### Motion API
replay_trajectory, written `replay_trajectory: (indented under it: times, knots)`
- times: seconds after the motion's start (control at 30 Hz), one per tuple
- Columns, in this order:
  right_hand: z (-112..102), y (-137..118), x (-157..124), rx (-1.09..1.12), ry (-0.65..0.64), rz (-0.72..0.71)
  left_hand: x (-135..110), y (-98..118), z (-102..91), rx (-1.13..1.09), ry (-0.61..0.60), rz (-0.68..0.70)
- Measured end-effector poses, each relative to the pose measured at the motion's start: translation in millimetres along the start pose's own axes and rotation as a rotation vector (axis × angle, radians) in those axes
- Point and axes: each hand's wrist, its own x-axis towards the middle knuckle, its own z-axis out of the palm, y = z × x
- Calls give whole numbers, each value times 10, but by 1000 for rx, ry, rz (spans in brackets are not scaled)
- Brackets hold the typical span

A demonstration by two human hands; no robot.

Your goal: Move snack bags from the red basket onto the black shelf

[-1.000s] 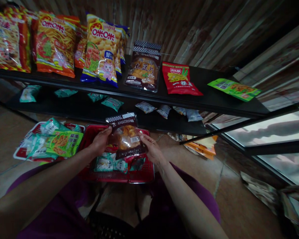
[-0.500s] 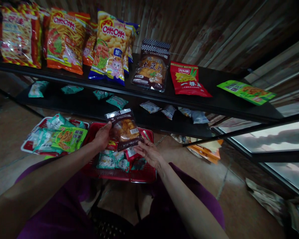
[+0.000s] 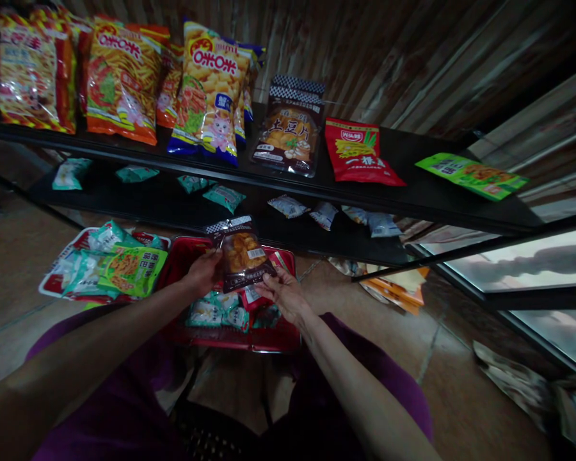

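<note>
Left hand gripping brown snack bag by left edge; right hand holding its lower right corner. Bag above red basket, near black shelf bearing other packets.

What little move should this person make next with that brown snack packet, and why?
Perhaps secure the brown packet better with the right hand: it touches only a lower corner, while the left hand holds the opposite edge, above the red basket.

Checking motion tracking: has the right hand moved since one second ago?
Yes: judged against the shelf, the right hand has shifted left.
</note>
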Motion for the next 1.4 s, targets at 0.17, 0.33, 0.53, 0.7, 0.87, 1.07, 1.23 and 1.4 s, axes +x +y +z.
replay_trajectory:
  times: [0.17, 0.33, 0.53, 0.7, 0.87, 1.07, 1.23, 1.4]
  knots:
    - [37, -64, -53, -37, -24, -48, 9, 28, -3, 53, 31, 48]
    - [29, -99, -79, -47, -42, -32, -42, 77, 13, 115, -22, 49]
    - [26, -103, -129, -42, -85, -30, -78, 91, 33, 112, -30, 49]
    - [-1, -99, -143, -11, -112, -36, -62, 73, 8, 97, -23, 46]
    - [-58, -77, -86, -30, -13, -64, -22, 66, -46, 66, -49, 74]
    - [-80, -100, -44, -137, 70, -198, -44, 76, -76, 103, -101, 73]
    - [-69, -99, -10, -155, 90, -180, -91, 14, -83, 225, -179, -28]
    - [-62, -121, 8, -110, 142, -116, -87, -52, -98, 226, -265, -59]
